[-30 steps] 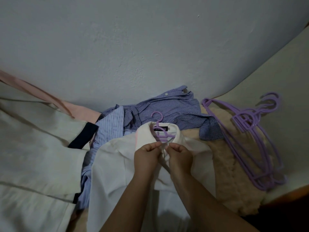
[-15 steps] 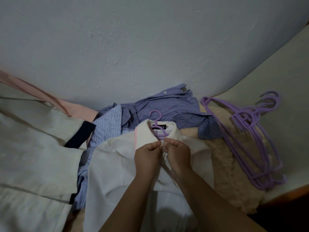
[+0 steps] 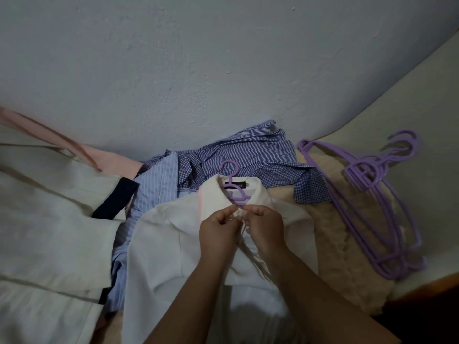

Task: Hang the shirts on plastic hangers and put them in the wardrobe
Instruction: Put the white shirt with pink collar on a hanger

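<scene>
A white shirt lies flat in front of me with a purple plastic hanger inside its collar, the hook sticking out past the neck. My left hand and my right hand meet just below the collar, each pinching the shirt's front edge at the top button. A blue checked shirt lies crumpled behind it against the wall. A light blue striped shirt lies to the left, partly under the white one.
Several purple hangers lie stacked at the right on a fluffy beige cover. A cream garment with dark cuffs spreads over the left side, a pink one behind it. A pale wall closes the back.
My two hands have drawn closer together at the top button below the collar. The view has shifted slightly; the shirts and hangers lie as before.
</scene>
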### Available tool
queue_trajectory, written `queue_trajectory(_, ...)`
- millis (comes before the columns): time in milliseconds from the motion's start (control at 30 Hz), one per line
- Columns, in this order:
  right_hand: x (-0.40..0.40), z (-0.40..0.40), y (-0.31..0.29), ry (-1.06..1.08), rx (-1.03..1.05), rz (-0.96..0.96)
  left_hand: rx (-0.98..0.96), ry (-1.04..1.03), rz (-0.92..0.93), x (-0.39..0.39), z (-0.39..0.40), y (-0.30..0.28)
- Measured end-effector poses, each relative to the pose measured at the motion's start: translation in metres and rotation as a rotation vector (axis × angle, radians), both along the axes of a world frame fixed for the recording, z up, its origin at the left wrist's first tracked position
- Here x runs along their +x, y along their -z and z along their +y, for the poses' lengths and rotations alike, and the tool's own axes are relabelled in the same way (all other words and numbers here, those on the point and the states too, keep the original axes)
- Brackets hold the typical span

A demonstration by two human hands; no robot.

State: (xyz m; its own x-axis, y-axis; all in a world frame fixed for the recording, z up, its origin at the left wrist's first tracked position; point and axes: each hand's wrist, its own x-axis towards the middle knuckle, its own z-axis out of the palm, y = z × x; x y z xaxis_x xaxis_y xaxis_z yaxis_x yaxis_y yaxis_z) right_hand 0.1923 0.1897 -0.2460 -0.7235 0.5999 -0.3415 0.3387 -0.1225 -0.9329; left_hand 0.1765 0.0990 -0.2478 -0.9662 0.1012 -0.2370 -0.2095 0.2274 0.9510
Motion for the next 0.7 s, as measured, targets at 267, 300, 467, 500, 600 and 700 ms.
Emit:
queue_trajectory(267,-0.003,0.005,-0.001,-0.082,-0.002,0.004,-0.016,0.03,0.002,-0.002,-0.003,0.001)
queue_trajectory(300,-0.002,0.007,-0.001,-0.096,-0.003,0.001,-0.016,0.035,-0.002,-0.002,-0.003,0.001)
queue_trajectory(467,-0.001,0.009,0.001,-0.153,0.017,-0.022,0.068,0.042,-0.077,-0.004,-0.002,0.005)
queue_trajectory(500,-0.001,0.01,0.002,-0.161,0.032,-0.021,0.092,0.05,-0.096,-0.005,-0.002,0.006)
queue_trajectory(600,0.0,0.01,0.008,-0.175,0.075,0.002,0.17,0.079,-0.155,-0.007,-0.002,0.009)
queue_trajectory(700,0.002,0.01,0.011,-0.215,0.068,0.044,0.227,0.033,-0.209,-0.012,0.0,0.011)
